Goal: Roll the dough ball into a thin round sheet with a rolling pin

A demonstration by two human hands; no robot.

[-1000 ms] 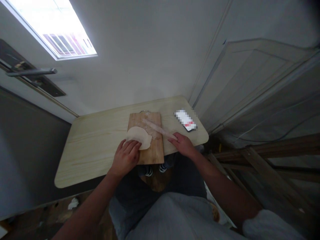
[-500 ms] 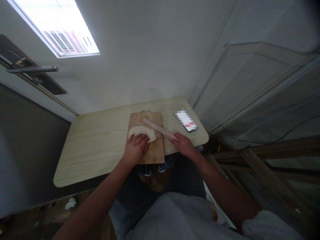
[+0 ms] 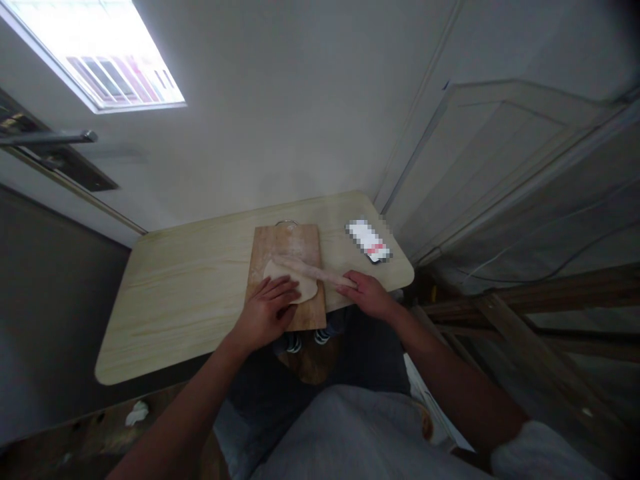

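A flat piece of pale dough (image 3: 306, 288) lies on a floured wooden cutting board (image 3: 314, 320). My left hand (image 3: 270, 303) rests over the dough's left side, its fingers stretched out across the surface. In my right hand (image 3: 367, 293) is one end of a rolling pin (image 3: 320, 273), gripped at the board's right. The pin slants up to the left, its far end along the dough's upper edge. Part of the dough is hidden under my left fingers.
The board sits on a pale wood-grain table (image 3: 175, 287) with rounded corners. A phone (image 3: 369, 241), blurred out, lies at the table's right. Behind stands a white door with a metal handle (image 3: 55, 138). Wooden beams (image 3: 525, 287) are at the right.
The rolling pin's far end has come down and left onto the dough's upper edge. The dough has shifted and turned under my left hand, which sits slightly lower and further left.
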